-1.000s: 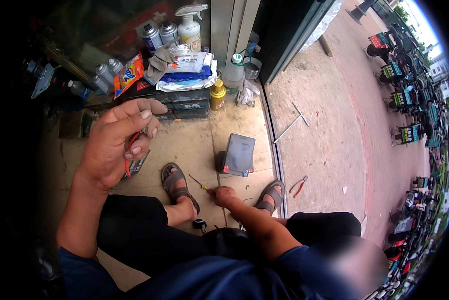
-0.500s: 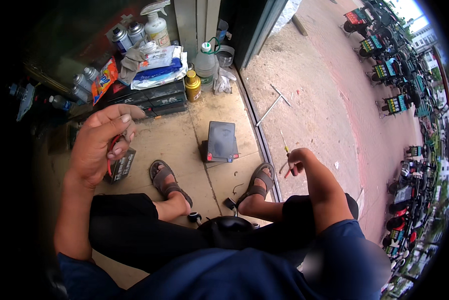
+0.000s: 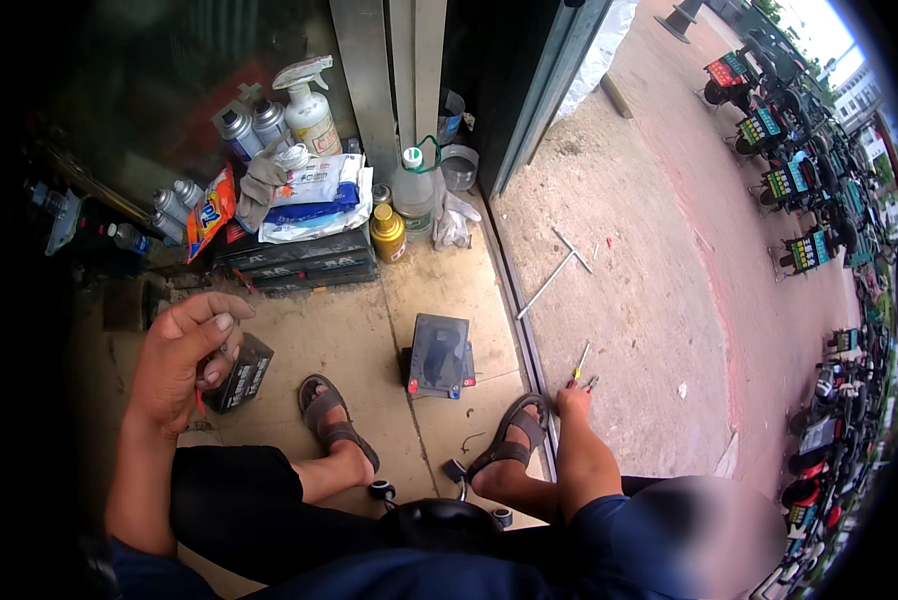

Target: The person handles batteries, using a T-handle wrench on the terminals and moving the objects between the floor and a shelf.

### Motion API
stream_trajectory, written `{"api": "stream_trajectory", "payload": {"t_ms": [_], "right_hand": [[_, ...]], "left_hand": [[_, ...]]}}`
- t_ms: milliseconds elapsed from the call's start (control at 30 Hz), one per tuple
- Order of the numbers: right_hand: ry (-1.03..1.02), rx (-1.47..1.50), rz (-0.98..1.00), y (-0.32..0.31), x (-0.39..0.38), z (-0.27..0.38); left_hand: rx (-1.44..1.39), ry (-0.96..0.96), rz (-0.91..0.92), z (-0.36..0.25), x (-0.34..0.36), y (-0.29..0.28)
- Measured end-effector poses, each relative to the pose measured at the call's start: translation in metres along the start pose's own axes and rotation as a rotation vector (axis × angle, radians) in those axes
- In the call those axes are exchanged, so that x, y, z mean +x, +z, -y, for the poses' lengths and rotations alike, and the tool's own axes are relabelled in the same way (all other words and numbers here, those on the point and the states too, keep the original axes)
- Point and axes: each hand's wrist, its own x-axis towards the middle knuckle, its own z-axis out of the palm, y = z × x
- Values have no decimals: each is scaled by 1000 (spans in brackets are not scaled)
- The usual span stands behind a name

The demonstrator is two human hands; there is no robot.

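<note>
My left hand [image 3: 191, 350] is raised at the left, thumb and fingers pinched together. A thin red wire [image 3: 200, 402] shows below the palm, and most of it is hidden. Behind that hand stands a black battery [image 3: 241, 378] with white print. My right hand [image 3: 573, 402] reaches down to the ground past the door track, fingers closed. Pliers [image 3: 593, 383] stick out of it, their handles covered. Close beside the fingers is a screwdriver [image 3: 577, 372] with a yellow part; whether the hand touches it I cannot tell. Between my feet lie two stacked dark batteries [image 3: 439, 352] with red and blue terminal corners.
A metal T-handle wrench [image 3: 557, 270] lies outside on the concrete. Spray cans, a white spray bottle [image 3: 311, 118], wipes packs and black boxes [image 3: 304, 265] stand at the back left. A gold bottle [image 3: 388, 234] is beside them. Parked scooters [image 3: 791, 175] line the right.
The view has tilted, so the scene sits lower. My right hand has stretched forward and down toward the ground beside the screwdriver. My left hand keeps its pinch.
</note>
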Motion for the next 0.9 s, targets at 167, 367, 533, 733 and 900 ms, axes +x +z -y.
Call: {"api": "stream_trajectory", "payload": {"t_ms": [167,367,533,733,900], "right_hand": [[153,310,-111,-12,-22,13],[-5,486,-88,-25,-1,74],[-149,606,25,-5,36,187],[-408,758,-104,-72,-60,254],[-657,1355,254,-120,-212,292]], "left_hand": [[6,-42,-34,-6,9,4],[7,-5,12,-12,11,15],[-142,-123,67,-11,18,17],[-383,-165,84,5,31,3],[-398,-152,215,21,40,2]]}}
